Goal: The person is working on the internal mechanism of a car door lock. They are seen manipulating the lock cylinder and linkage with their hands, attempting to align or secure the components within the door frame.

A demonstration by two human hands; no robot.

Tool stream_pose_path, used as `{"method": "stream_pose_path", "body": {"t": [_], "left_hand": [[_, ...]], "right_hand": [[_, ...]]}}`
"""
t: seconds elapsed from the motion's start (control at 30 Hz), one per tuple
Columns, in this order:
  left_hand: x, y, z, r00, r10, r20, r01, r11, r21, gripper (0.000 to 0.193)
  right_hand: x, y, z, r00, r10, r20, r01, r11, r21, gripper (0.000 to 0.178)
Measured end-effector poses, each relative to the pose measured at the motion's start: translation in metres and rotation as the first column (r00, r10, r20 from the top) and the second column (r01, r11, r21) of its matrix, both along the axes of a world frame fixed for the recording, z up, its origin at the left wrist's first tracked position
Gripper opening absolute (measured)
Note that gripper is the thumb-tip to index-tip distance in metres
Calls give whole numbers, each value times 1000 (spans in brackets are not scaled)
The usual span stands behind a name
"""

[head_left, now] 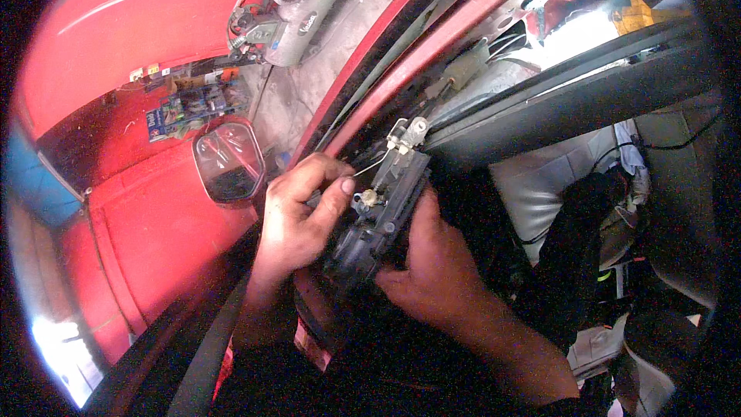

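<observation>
In the middle of the view I hold a long black plastic mechanism [374, 220] at a slant. It has a pale metal and plastic fitting [407, 136] at its upper end and a small yellowish round piece on its left side. My right hand [436, 255] grips the black body from the right, most of its fingers hidden behind it. Thumb and forefinger of my left hand [305, 205] pinch a thin metal rod [373, 166] that runs up toward the pale fitting. Whether the rod is attached there is too small to tell.
A red car's side mirror [229, 162] is to the left, with red bodywork around it. Farther back stands an air compressor [301, 19] on the floor. A dark door sill panel [587, 100] crosses the upper right, above a light grey seat [532, 185].
</observation>
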State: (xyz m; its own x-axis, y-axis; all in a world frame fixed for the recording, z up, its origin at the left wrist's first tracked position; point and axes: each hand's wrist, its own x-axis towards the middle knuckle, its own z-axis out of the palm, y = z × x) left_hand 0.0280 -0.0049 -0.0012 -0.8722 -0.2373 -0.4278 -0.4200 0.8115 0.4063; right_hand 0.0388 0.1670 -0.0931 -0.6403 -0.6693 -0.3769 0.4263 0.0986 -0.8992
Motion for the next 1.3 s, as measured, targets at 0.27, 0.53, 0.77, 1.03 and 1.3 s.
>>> {"method": "stream_pose_path", "body": {"t": [0.27, 0.53, 0.77, 1.03, 1.3], "left_hand": [[-31, 0, -11, 955, -295, 23, 295, 955, 5, 20], [-24, 8, -6, 989, -150, -16, 147, 984, -104, 13], [-34, 9, -26, 989, -142, -49, 140, 989, -47, 12], [-27, 8, -19, 999, 42, -7, -41, 997, 61, 16], [-12, 0, -12, 987, 159, -24, -155, 980, 124, 26]], "right_hand": [[-4, 2, -4, 1000, 0, -10, 0, 1000, -32, 106], [-12, 5, -1, 998, 64, 25, -64, 998, -10, 101], [-8, 1, -1, 1000, 3, 6, -3, 999, -34, 97], [-9, 1, -3, 1000, -4, 19, 5, 997, -74, 101], [-9, 1, -2, 996, 41, 74, -38, 999, -36, 105]]}}
